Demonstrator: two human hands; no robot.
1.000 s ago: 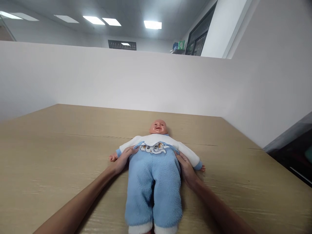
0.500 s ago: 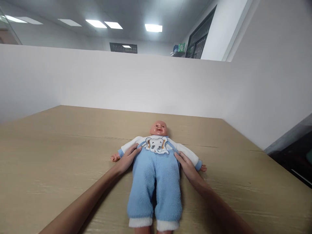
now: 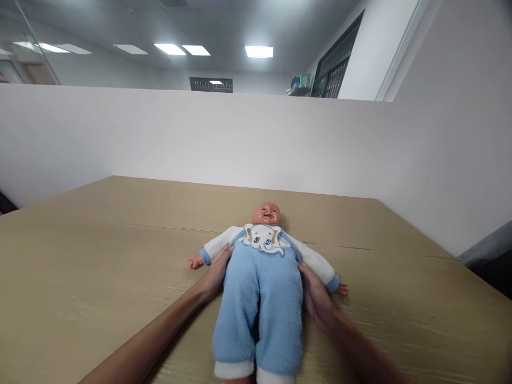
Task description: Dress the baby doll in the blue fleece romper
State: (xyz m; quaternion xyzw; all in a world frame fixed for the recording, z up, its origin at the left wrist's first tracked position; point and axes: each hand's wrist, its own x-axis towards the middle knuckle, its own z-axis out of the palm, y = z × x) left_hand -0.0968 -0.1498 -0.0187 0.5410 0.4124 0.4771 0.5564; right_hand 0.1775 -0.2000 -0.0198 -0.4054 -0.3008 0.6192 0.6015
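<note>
- While lying face-up on table (image 3: 100, 256), listed: doll (image 3: 264, 234), blue trousers (image 3: 261, 272).
- Touched at sides by left hand (image 3: 217, 273), right hand (image 3: 316, 293); cannot tell grip closure.
- Seemingly being adjusted; calling for even handling next.

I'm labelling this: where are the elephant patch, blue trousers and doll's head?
Elephant patch (image 3: 262, 238), head view: elephant's face.
Blue trousers (image 3: 278, 296), head view: picture-right thigh.
Doll's head (image 3: 266, 214), head view: middle of face.
</note>
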